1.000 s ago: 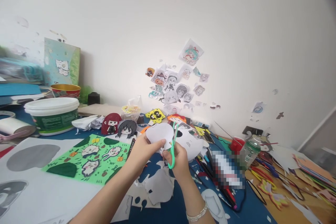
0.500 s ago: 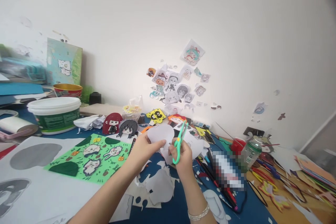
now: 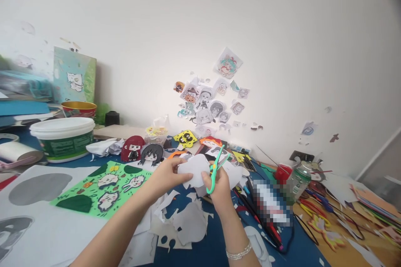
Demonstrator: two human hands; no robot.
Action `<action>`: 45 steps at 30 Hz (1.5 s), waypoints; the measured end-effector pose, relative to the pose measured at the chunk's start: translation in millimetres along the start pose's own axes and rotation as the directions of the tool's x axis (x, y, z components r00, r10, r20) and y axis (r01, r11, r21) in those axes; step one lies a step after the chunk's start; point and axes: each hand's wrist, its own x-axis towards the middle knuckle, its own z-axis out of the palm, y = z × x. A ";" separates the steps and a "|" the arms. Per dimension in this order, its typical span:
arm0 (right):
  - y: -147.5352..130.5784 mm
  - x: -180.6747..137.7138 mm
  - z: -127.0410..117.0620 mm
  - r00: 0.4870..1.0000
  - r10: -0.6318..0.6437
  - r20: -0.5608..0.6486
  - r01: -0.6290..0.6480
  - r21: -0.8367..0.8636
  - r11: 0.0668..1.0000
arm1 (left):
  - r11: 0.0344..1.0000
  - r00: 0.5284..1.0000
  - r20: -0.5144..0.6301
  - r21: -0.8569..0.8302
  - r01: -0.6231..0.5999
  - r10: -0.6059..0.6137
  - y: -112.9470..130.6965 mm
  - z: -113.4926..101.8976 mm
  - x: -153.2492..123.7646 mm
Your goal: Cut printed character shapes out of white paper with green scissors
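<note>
Over the table (image 3: 216,244), the left hand (image 3: 169,174) pinches paper (image 3: 196,166); the right hand (image 3: 222,187) grips parted scissors (image 3: 213,172). Apparently trimming; another snip needs blades lined up.

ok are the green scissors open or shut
Open: the green scissors show two blades spread in a V, tips apart.

Two bare forearms (image 3: 125,213), with a pale, glittery bracelet (image 3: 239,253) (seemingly several strands) around the right wrist (image 3: 232,233).
</note>
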 end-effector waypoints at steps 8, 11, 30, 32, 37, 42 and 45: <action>4.9 0.9 8.5 0.970 0.178 -0.165 -0.146 0.188 0.971 | 0.996 0.931 0.361 -0.085 -0.030 0.058 -4.5 16.9 -6.6; 7.7 -0.2 10.8 0.967 0.199 -0.159 -0.165 0.205 0.965 | 0.979 0.953 0.284 -0.199 -0.049 0.105 -13.7 35.6 -6.5; -6.1 -3.0 14.2 0.999 0.050 -0.007 -0.048 0.180 0.982 | 0.960 0.983 -0.119 0.262 -0.102 0.137 -16.6 33.6 1.7; -5.4 -1.6 11.8 0.997 0.066 0.050 -0.075 0.200 0.977 | 0.957 0.977 -0.161 0.275 -0.090 0.138 -15.2 27.6 3.0; -5.6 -3.2 7.9 0.959 0.047 0.281 -0.108 0.204 0.973 | 0.985 0.972 -0.220 0.166 -0.041 0.077 -9.7 14.6 4.1; -8.8 -6.5 6.9 0.897 0.043 0.441 -0.111 0.129 0.985 | 0.999 0.982 -0.187 0.042 -0.025 0.033 -5.1 9.8 3.4; -6.9 -5.8 6.0 0.883 0.044 0.467 -0.109 0.113 0.988 | 0.997 0.991 -0.137 0.080 0.003 0.008 -3.2 5.7 3.0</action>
